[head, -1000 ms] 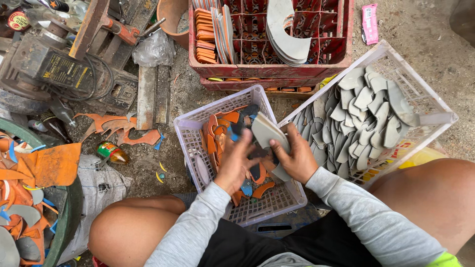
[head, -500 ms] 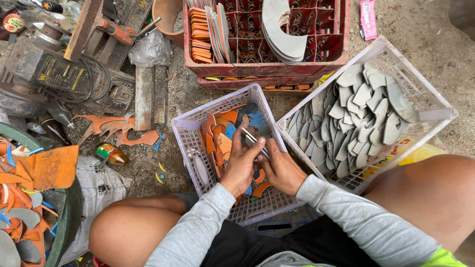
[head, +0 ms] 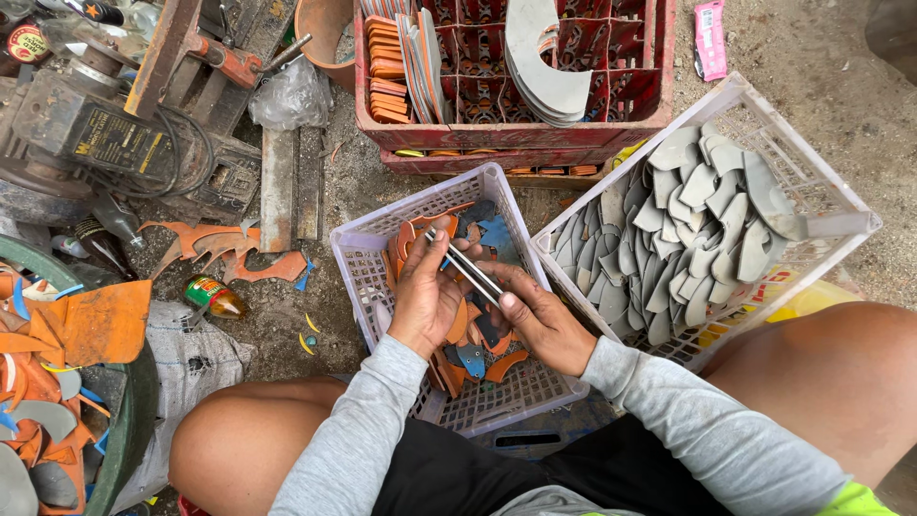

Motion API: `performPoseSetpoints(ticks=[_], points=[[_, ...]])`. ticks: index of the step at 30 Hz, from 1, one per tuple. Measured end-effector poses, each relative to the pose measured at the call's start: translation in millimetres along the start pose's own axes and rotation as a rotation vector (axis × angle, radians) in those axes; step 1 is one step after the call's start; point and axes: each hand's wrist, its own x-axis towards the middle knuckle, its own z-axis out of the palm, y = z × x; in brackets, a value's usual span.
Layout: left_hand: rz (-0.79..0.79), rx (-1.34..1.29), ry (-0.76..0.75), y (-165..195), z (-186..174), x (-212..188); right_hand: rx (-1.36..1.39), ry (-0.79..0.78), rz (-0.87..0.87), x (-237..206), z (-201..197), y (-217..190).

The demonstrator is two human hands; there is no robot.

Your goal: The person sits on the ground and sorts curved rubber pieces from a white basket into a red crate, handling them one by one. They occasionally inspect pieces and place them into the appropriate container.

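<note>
Both my hands meet over a pale lilac plastic basket (head: 365, 277) holding orange, blue and dark cut pieces. My left hand (head: 427, 291) and my right hand (head: 535, 320) together grip a thin stack of flat grey pieces (head: 466, 267), seen edge-on and slanting from upper left to lower right. The stack hovers above the orange scraps (head: 458, 363) in the basket. My grey sleeves reach in from the bottom, between my bare knees.
A white basket (head: 823, 205) at right is filled with several grey curved pieces. A red crate (head: 497, 136) behind holds orange and grey stacks. At left stand a dark machine (head: 91, 134), a small bottle (head: 212, 296), orange offcuts (head: 229, 250) and a green tub (head: 129, 430).
My hands pulled back from the white basket toward the lilac one. The grey piece, flat-on a second ago, is now gathered edge-on between both hands.
</note>
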Motion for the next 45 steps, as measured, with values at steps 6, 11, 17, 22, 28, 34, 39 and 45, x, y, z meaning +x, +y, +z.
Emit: performPoseSetpoints(ticks=[6, 11, 17, 22, 28, 34, 39, 45], points=[[-0.052, 0.031, -0.019, 1.7, 10.0, -4.9, -0.204, -0.007, -0.109, -1.4, 0.3, -3.3], [-0.034, -0.04, 0.011, 8.5, 7.5, -2.6, -0.424, -0.048, -0.075, 1.9, -3.9, -17.3], [-0.001, -0.044, -0.103, 15.4, -0.9, 1.3, -0.407, -0.098, -0.184, 4.2, -13.1, -40.0], [0.047, -0.028, -0.223, 22.1, 5.3, 1.9, -0.471, -0.132, -0.089, 7.7, -15.9, -63.2], [0.039, 0.061, -0.261, 44.2, 31.9, -11.5, -0.64, -0.024, -0.196, 6.0, -16.8, -94.9], [0.151, 0.282, -0.122, 73.2, 30.3, -24.5, -0.935, 0.395, -0.195, 28.5, -56.3, -135.2], [0.184, 0.457, -0.139, 74.0, 23.7, -28.5, -1.307, 0.446, -0.45, 91.1, -102.9, -155.4], [0.247, 0.541, -0.159, 79.7, 17.4, -27.7, -1.479, 0.432, -0.289, 145.7, -119.1, -119.0]])
